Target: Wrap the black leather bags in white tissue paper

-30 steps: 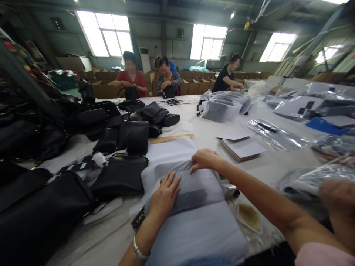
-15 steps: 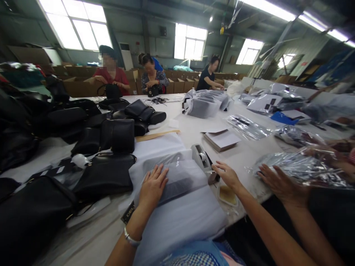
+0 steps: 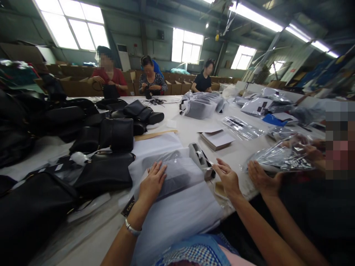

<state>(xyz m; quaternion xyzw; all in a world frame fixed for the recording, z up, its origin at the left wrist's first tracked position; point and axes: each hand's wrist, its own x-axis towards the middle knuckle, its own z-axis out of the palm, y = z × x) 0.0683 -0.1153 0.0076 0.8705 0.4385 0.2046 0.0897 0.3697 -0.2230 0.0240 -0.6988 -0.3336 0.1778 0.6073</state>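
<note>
My left hand [image 3: 153, 181] lies flat, fingers stretched, on a dark item wrapped in white tissue paper [image 3: 177, 175] on the table in front of me. My right hand [image 3: 226, 176] hovers open just right of a grey tape dispenser [image 3: 200, 159], fingers apart and pointing at its front end, holding nothing. More white tissue [image 3: 177, 216] drapes over the table edge toward me.
Black handbags [image 3: 111, 133] crowd the table's left side. A stack of white cards [image 3: 217, 139] and wrapped bundles [image 3: 201, 105] lie beyond. A co-worker's hand [image 3: 260, 177] at my right handles a clear plastic bag [image 3: 280, 155]. Three people sit at the far end.
My right hand left the far edge of the wrapped item and moved right to the tape dispenser. The view swung right, bringing the neighbour's hands and plastic bag into sight.
</note>
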